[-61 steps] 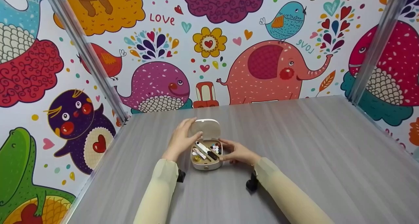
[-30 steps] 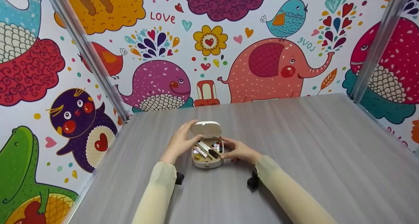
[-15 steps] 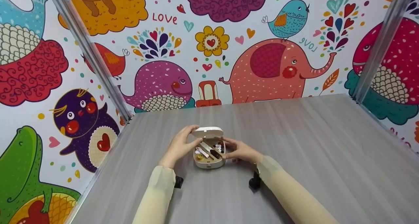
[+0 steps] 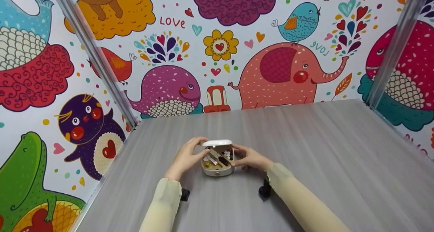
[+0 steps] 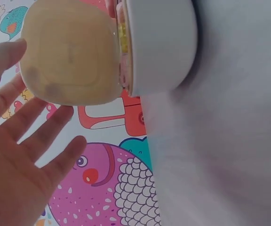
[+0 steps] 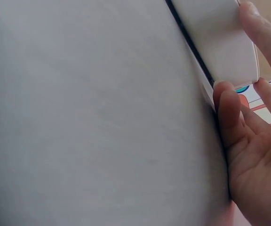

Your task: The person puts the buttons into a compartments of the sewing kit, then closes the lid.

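A small white storage case (image 4: 218, 173) stands on the table with its hinged lid (image 4: 217, 142) partly raised. Inside lie a slim white tool with a black end (image 4: 222, 160), a yellow round item (image 4: 208, 163) and several small coloured pieces (image 4: 228, 154). My left hand (image 4: 187, 156) holds the lid's left edge, thumb at the front and fingers behind; the left wrist view shows the lid's beige inner side (image 5: 69, 52). At the case's right side, my right hand (image 4: 253, 159) grips the body between thumb and fingers. Part of the contents is hidden under the lid.
The grey wood-grain table (image 4: 305, 150) extends around the case. Behind it rises a wall with cartoon animals (image 4: 278, 76), framed by metal posts (image 4: 96, 62) at the left and right. A black wrist device (image 4: 264, 189) sits below the right sleeve.
The lid has tilted down and forward from nearly upright, covering more of the inside. My left hand has come down with it; the right hand has kept its grip on the case.
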{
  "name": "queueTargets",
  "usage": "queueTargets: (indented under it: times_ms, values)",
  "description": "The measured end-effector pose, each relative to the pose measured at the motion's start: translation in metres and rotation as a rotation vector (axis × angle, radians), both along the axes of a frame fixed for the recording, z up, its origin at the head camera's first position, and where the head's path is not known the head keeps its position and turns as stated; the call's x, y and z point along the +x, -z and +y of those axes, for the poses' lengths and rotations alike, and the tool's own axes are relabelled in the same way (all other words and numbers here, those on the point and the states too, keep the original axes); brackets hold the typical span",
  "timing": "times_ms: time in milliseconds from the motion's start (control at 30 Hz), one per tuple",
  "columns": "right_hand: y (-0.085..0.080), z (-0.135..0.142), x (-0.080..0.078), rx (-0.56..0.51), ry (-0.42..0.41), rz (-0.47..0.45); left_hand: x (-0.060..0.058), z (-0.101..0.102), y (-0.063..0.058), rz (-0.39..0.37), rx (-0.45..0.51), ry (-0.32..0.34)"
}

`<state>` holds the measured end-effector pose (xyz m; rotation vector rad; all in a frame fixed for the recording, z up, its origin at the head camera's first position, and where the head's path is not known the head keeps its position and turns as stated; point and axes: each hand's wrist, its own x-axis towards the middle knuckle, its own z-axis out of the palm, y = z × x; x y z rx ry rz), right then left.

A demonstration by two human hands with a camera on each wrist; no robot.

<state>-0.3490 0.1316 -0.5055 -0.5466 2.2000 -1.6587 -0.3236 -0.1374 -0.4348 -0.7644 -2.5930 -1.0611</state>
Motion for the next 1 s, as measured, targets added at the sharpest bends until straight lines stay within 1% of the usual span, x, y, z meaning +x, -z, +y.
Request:
queueTargets:
  times_ms: [233, 367, 533, 733, 900, 1000]
  values:
    - [0.003, 0.0, 0.001, -0.013, 0.011, -0.043, 0.003, -0.002, 0.012, -0.013, -0.001, 0.019]
    - [0.005, 0.0, 0.002, -0.019, 0.007, -0.047, 0.005, -0.002, 0.016, -0.017, -0.018, 0.023]
    - [0.006, 0.0, 0.003, -0.025, 0.003, -0.049, 0.007, -0.003, 0.02, -0.063, -0.053, 0.011]
    - [0.002, 0.0, 0.002, 0.025, 0.001, -0.043, 0.008, -0.004, 0.022, -0.117, -0.078, 0.039]
    - [-0.002, 0.001, -0.001, 0.055, 0.017, -0.034, 0.008, -0.003, 0.023, -0.135, -0.099, 0.051]
    - [-0.001, 0.002, 0.0, 0.065, 0.022, -0.03, 0.009, -0.003, 0.024, -0.148, -0.101, 0.066]
